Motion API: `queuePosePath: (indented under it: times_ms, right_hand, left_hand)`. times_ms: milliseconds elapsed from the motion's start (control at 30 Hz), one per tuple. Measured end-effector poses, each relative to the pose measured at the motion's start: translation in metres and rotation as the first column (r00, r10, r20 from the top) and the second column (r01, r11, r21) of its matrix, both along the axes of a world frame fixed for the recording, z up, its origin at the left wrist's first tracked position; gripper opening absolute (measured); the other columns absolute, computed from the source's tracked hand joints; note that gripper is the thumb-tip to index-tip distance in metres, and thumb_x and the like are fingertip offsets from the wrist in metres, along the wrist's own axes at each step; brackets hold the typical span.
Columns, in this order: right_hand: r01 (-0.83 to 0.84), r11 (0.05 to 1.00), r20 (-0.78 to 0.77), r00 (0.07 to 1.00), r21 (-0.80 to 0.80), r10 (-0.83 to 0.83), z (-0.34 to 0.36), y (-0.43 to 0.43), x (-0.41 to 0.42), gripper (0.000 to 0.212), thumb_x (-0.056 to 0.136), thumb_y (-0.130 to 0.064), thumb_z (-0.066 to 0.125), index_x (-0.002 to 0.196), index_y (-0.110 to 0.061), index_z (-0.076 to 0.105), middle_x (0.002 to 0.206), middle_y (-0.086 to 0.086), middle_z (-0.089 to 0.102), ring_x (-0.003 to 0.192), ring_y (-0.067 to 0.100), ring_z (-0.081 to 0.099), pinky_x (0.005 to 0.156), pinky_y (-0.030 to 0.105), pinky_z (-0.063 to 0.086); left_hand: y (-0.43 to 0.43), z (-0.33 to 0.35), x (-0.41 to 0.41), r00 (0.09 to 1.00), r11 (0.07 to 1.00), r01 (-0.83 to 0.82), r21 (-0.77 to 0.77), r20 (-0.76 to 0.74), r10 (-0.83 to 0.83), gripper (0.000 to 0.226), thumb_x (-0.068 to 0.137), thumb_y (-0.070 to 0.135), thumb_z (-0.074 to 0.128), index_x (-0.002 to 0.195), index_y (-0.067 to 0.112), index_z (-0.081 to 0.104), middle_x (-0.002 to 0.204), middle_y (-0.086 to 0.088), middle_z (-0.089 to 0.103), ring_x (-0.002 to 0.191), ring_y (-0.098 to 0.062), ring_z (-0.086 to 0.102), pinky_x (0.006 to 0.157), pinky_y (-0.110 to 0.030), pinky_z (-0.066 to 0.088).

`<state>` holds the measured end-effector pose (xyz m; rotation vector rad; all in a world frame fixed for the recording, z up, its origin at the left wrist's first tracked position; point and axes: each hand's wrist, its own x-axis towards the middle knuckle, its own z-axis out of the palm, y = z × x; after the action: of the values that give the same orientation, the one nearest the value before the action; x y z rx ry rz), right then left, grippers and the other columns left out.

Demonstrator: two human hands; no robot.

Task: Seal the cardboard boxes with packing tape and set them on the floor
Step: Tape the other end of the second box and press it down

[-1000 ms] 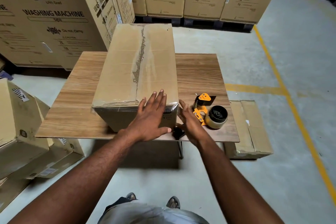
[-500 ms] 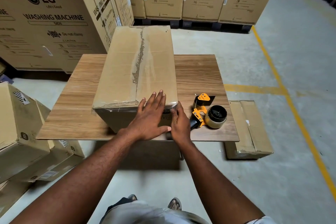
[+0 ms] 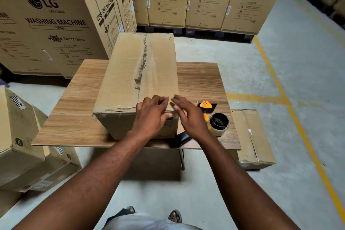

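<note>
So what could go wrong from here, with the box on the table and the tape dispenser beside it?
1. The tape dispenser lies near the table's front edge, beside the right hand; a sweep could knock it off.
2. The tape on the box's top seam looks wrinkled and ragged; it might peel when lifted.
3. Boxes on the floor crowd both sides, so a stumble is possible.
</note>
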<state>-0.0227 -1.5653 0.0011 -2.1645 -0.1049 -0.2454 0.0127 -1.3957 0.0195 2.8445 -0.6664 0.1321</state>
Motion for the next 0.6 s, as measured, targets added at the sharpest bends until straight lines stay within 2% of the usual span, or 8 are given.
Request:
queuePosePath:
  times_ms: [67, 167, 300, 367, 467, 533, 600]
  right_hand:
    - [-0.08, 0.977, 0.001, 0.997, -0.196, 0.082, -0.01, -0.003, 0.001, 0.053, 0.098, -0.005, 0.051, 0.147, -0.026, 0.048, 0.157, -0.007, 0.038, 0.146, 0.014, 0.033, 0.118, 0.035, 0.034]
    - [-0.053, 0.925, 0.066, 0.994, -0.375, 0.083, -0.015, -0.004, 0.002, 0.066, 0.091, 0.004, 0.052, 0.15, -0.025, 0.043, 0.158, -0.005, 0.037, 0.144, 0.021, 0.038, 0.111, 0.04, 0.043]
    - [-0.048, 0.871, 0.078, 0.992, -0.489, 0.099, -0.017, -0.004, 0.001, 0.078, 0.085, 0.009, 0.062, 0.152, -0.023, 0.038, 0.159, -0.003, 0.035, 0.146, 0.027, 0.035, 0.107, 0.047, 0.046]
    - [-0.054, 0.865, 0.071, 0.992, -0.499, 0.103, -0.013, -0.004, -0.002, 0.071, 0.087, -0.004, 0.067, 0.151, -0.02, 0.04, 0.159, -0.001, 0.035, 0.148, 0.028, 0.029, 0.11, 0.049, 0.042]
    - [-0.032, 0.853, 0.156, 0.979, -0.521, 0.132, -0.002, 0.0, 0.002, 0.044, 0.095, -0.027, 0.063, 0.136, -0.012, 0.057, 0.151, 0.007, 0.048, 0.145, 0.032, 0.034, 0.106, 0.047, 0.041]
    - [-0.029, 0.862, 0.183, 0.973, -0.507, 0.14, 0.0, 0.007, 0.005, 0.034, 0.097, -0.025, 0.06, 0.128, -0.011, 0.062, 0.146, 0.009, 0.053, 0.142, 0.03, 0.041, 0.107, 0.046, 0.043]
    - [-0.041, 0.879, 0.173, 0.975, -0.475, 0.139, -0.003, 0.011, 0.006, 0.035, 0.097, -0.023, 0.062, 0.13, -0.012, 0.062, 0.145, 0.007, 0.055, 0.14, 0.026, 0.044, 0.109, 0.048, 0.043]
  left_hand:
    - [0.001, -0.006, -0.001, 0.999, 1.0, -0.005, 0.001, 0.039, 0.005, 0.062, 0.094, 0.052, 0.053, 0.15, 0.032, 0.037, 0.142, 0.004, 0.046, 0.123, -0.022, 0.044, 0.102, -0.042, 0.034]
    - [0.001, -0.008, -0.002, 0.998, 1.0, -0.012, 0.005, 0.066, 0.011, 0.064, 0.092, 0.048, 0.059, 0.15, 0.031, 0.037, 0.141, 0.005, 0.047, 0.119, -0.023, 0.045, 0.101, -0.042, 0.037]
    - [0.004, -0.008, -0.005, 0.998, 0.999, 0.004, 0.032, 0.061, -0.006, 0.08, 0.087, 0.032, 0.071, 0.155, 0.031, 0.028, 0.147, 0.006, 0.04, 0.125, -0.021, 0.041, 0.106, -0.04, 0.033]
    - [0.009, -0.005, -0.004, 0.999, 0.999, 0.039, -0.004, 0.02, -0.039, 0.084, 0.086, 0.036, 0.073, 0.155, 0.031, 0.026, 0.152, 0.006, 0.036, 0.131, -0.02, 0.037, 0.109, -0.04, 0.029]
    - [0.023, -0.001, 0.007, 0.996, 0.994, 0.082, -0.068, -0.025, -0.084, 0.069, 0.092, 0.051, 0.059, 0.153, 0.026, 0.036, 0.154, 0.005, 0.039, 0.139, -0.019, 0.033, 0.111, -0.042, 0.026]
    - [0.04, -0.001, 0.015, 0.998, 0.997, 0.055, -0.06, -0.008, -0.056, 0.061, 0.098, 0.049, 0.049, 0.151, 0.022, 0.039, 0.157, 0.002, 0.038, 0.145, -0.02, 0.031, 0.116, -0.043, 0.023]
    - [0.057, -0.009, 0.02, 0.999, 0.998, 0.046, -0.036, -0.009, -0.047, 0.06, 0.1, 0.043, 0.048, 0.153, 0.019, 0.035, 0.161, 0.002, 0.03, 0.15, -0.019, 0.024, 0.12, -0.042, 0.017]
